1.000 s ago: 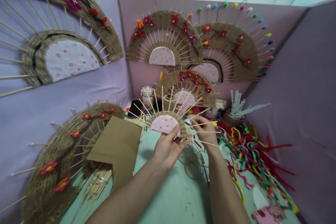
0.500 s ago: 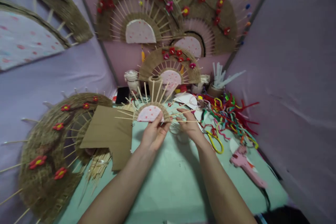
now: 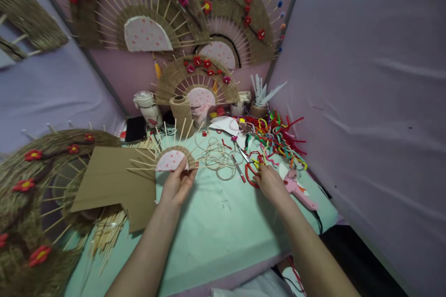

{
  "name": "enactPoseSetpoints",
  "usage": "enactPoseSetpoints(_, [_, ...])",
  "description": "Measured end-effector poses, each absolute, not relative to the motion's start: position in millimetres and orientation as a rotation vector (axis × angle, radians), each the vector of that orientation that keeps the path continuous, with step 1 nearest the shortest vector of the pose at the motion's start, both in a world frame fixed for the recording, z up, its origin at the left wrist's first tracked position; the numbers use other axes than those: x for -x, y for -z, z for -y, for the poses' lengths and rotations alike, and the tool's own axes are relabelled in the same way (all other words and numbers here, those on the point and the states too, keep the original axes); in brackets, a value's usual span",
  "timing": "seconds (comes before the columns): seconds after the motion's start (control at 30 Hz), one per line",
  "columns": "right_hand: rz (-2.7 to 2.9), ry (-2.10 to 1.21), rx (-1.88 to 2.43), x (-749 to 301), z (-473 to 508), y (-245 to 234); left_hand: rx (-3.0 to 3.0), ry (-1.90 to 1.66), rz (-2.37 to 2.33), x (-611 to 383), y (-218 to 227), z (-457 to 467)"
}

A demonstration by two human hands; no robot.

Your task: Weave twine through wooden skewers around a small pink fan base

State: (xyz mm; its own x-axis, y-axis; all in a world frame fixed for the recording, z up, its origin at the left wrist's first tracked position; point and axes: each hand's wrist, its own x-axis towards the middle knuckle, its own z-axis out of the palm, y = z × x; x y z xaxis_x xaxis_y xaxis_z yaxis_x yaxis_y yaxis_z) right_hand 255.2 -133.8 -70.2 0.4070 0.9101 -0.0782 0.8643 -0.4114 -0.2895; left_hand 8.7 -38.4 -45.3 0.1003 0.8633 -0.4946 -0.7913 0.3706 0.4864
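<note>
My left hand (image 3: 179,183) pinches the lower right edge of a small half-round fan (image 3: 170,161). The fan has a white centre with pink spots, a twine-wrapped rim and thin wooden sticks spreading outward. At the right, my right hand (image 3: 272,183) has its fingers closed at the handles of scissors (image 3: 248,171); a red loop and some yellow show beside the fingers, which partly hide the handles. The blades point away and to the left. Loose twine (image 3: 219,158) lies coiled between my hands, with a thin red-ended tool (image 3: 239,169) near the scissors.
Behind the fan stand a twine spool (image 3: 181,118) and a lidded jar (image 3: 148,109). Cardboard (image 3: 114,178) and wooden sticks (image 3: 108,232) lie left. Coloured pipe cleaners (image 3: 278,139) and a pink glue gun (image 3: 301,195) lie right. Larger decorated fans (image 3: 198,72) stand at the back.
My right hand has moved from beside the fan's sticks to the scissors on the right. My left hand still holds the fan. The view has swung right.
</note>
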Motion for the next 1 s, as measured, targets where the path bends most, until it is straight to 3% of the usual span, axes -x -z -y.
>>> enactPoseSetpoints(0.27, [1.559,-0.501,2.646,-269,111,79,-0.147,-1.212,-0.805,-1,53,42])
enactPoseSetpoints(0.5, [1.660,-0.652,2.613,-275,148,63,-0.115,-1.186,-0.750,4,50,43])
enactPoseSetpoints(0.83, [1.229,-0.969,2.008,-252,210,60,-0.082,-1.181,-0.706,10,45,45])
enactPoseSetpoints(1.0, [1.091,-1.341,1.685,-209,209,50,-0.094,-1.167,-0.684,9,30,38])
